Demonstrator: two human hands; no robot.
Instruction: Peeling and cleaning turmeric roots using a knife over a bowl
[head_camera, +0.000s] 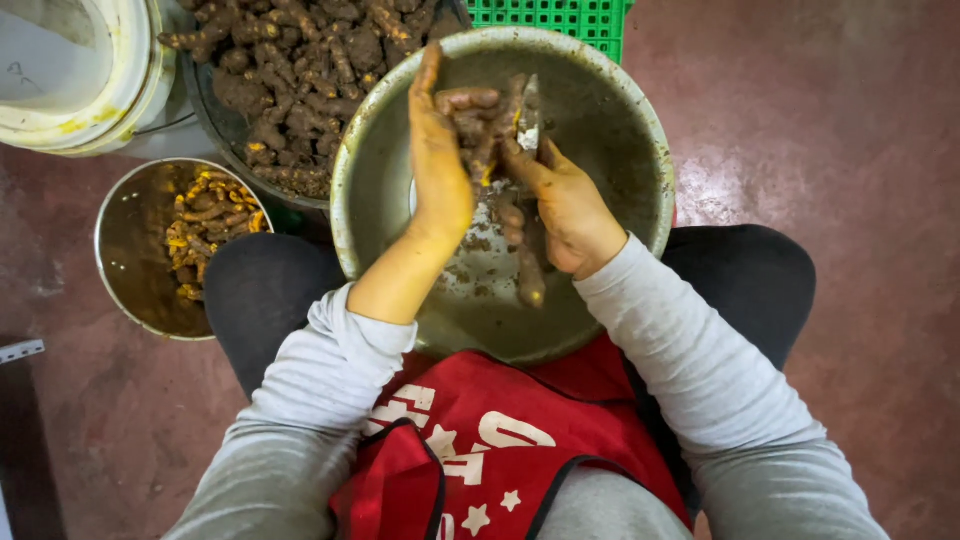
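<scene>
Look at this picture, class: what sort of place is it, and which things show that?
Probably a food-preparation workspace, worked seated at floor level. A knife trims muddy roots over a steel basin; a heaped tub, a bowl of orange pieces and a red apron support this.

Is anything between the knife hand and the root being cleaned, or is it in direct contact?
Nothing visible stands between them. The left hand holds the muddy root over the large steel bowl, and the right hand sets the knife blade right beside the root. Whether the blade touches it cannot be told.
</scene>
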